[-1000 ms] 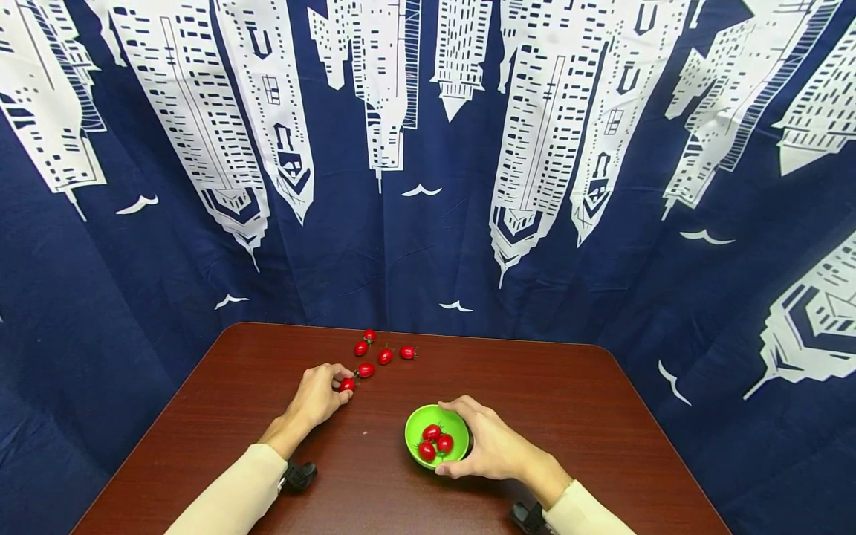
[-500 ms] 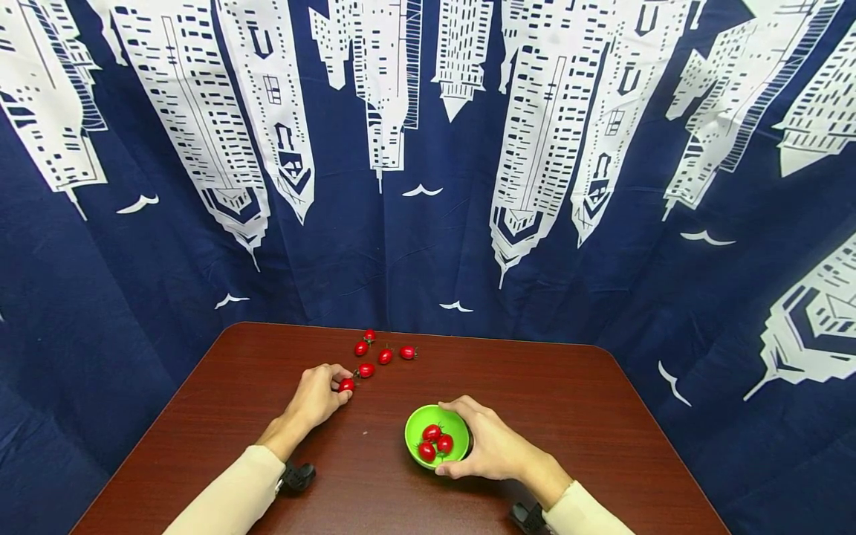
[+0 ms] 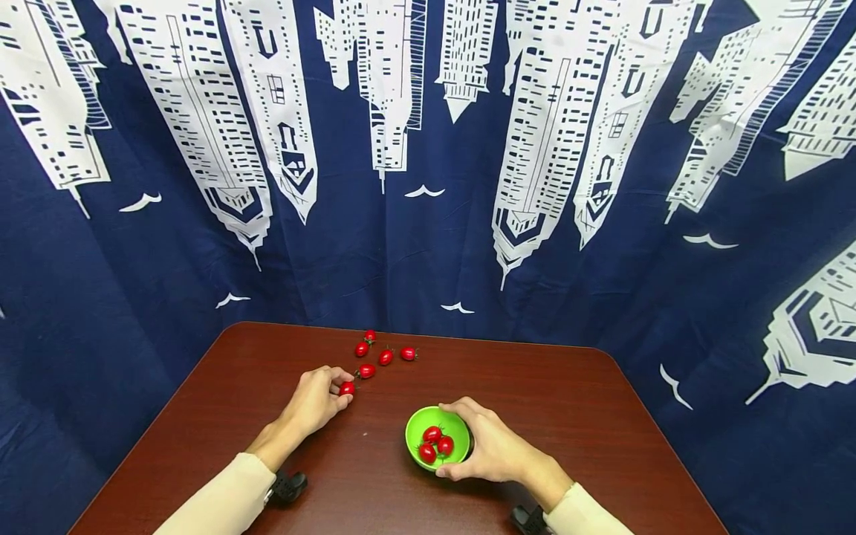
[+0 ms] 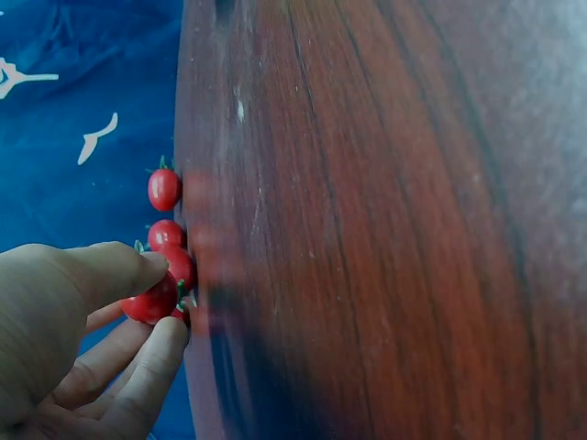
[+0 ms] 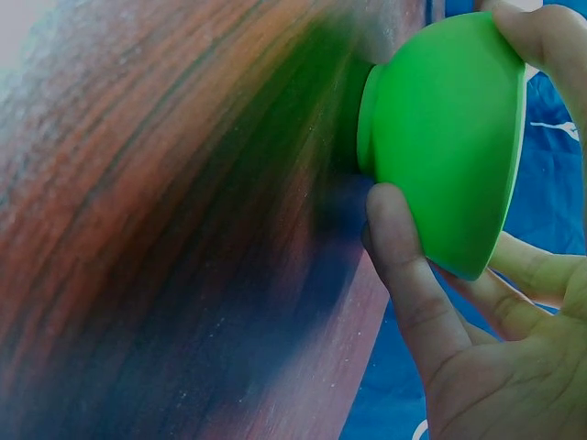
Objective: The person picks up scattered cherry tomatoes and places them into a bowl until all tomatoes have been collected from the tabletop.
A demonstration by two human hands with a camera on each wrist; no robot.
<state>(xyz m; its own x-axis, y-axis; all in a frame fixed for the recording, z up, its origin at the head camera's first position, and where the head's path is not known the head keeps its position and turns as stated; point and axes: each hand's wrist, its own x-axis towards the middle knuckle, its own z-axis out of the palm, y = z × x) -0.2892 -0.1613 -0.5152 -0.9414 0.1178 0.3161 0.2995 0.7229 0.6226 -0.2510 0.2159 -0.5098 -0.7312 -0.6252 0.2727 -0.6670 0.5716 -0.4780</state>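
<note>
My left hand [image 3: 313, 401] pinches a red cherry tomato [image 3: 347, 388] between thumb and fingertips, left of the table's middle. The left wrist view shows this cherry tomato [image 4: 149, 302] low at the left, with others close behind it. A green bowl [image 3: 416, 425] stands upright on the table, three cherry tomatoes [image 3: 432, 435] inside. My right hand [image 3: 501, 446] grips the bowl from its right side, thumb at the near rim and fingers at the far rim. In the right wrist view fingers also touch the outer wall of the bowl [image 5: 449, 137].
Several loose cherry tomatoes [image 3: 386, 357] lie near the back edge of the brown table [image 3: 535, 386], the closest one [image 3: 366, 371] just behind my left fingertips. A dark blue cloth [image 3: 401, 260] with white buildings hangs behind the table.
The pinched cherry tomato has shifted slightly toward me with my left hand, a little away from the one behind it. The right hand and bowl stay in place.
</note>
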